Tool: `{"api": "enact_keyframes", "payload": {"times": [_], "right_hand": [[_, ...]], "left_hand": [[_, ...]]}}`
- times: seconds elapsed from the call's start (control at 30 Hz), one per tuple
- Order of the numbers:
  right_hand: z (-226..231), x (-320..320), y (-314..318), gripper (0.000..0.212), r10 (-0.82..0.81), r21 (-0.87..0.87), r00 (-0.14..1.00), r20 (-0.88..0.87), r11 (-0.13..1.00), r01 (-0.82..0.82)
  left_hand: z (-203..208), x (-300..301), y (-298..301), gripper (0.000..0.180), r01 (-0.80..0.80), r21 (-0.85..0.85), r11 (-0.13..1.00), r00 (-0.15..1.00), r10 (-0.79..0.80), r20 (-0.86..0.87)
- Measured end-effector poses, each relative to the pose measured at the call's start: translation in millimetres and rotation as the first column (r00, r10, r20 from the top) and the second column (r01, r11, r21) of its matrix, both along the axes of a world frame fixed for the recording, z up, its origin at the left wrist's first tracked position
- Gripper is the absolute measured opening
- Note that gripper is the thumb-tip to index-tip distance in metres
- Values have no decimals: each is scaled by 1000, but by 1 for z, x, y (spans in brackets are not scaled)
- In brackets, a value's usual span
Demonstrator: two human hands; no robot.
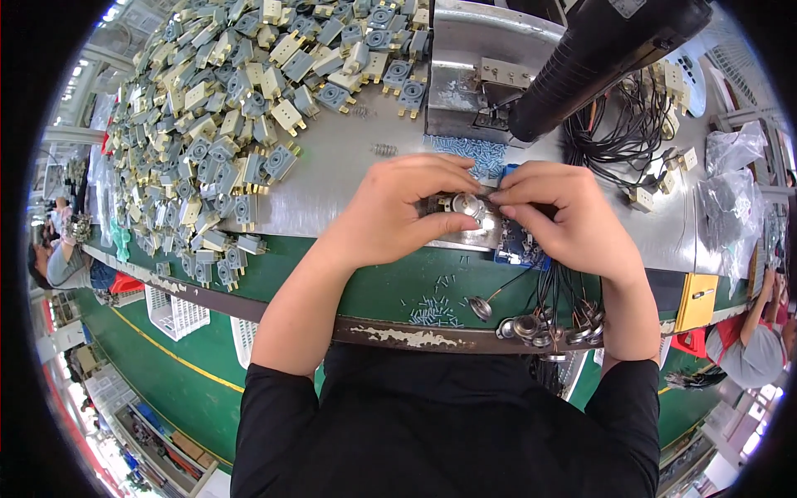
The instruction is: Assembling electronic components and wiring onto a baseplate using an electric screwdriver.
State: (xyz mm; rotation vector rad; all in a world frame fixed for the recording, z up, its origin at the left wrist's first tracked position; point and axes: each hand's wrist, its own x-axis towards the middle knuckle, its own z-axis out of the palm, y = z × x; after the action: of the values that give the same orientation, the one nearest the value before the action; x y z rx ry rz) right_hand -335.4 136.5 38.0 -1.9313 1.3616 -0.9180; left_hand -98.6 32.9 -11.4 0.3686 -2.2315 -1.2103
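My left hand [413, 199] is closed around a small part with a round silvery metal disc [467, 207] facing up, its thumb and fingers on either side. Close to its right is my right hand [558, 206], thumb and fingertips pinched together near the disc's edge; whatever lies between them is too small to make out. Under the right fingers sits a blue piece with dark and shiny bits [516, 243]. Just beyond both hands, small blue screws [477, 152] lie heaped on the metal plate. A coil spring [383, 149] rests beyond my left wrist.
Grey and cream plastic housings with brass tabs [241, 100] pile up at left. A black cylindrical tool [573, 70] slants in above. Black cables [610, 137] lie at right. Round metal discs on wires [531, 325] and loose screws [433, 312] lie near the front edge.
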Motion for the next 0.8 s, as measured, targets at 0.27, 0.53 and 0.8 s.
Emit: {"api": "enact_keyframes", "payload": {"times": [0.27, 0.53, 0.8], "right_hand": [[-2, 2, 3, 20, 43, 75, 993, -108, 997, -35], [-1, 2, 6, 21, 68, 109, 982, -173, 993, -49], [-7, -2, 0, 22, 67, 116, 985, -156, 992, -49]], "left_hand": [[-18, -4, 3, 36, -4, 111, 994, 1000, 3, 14], [-17, -7, 1, 36, 38, 178, 983, 999, -44, 30], [-18, -6, -4, 36, 71, 149, 986, 997, -76, 23]]}}
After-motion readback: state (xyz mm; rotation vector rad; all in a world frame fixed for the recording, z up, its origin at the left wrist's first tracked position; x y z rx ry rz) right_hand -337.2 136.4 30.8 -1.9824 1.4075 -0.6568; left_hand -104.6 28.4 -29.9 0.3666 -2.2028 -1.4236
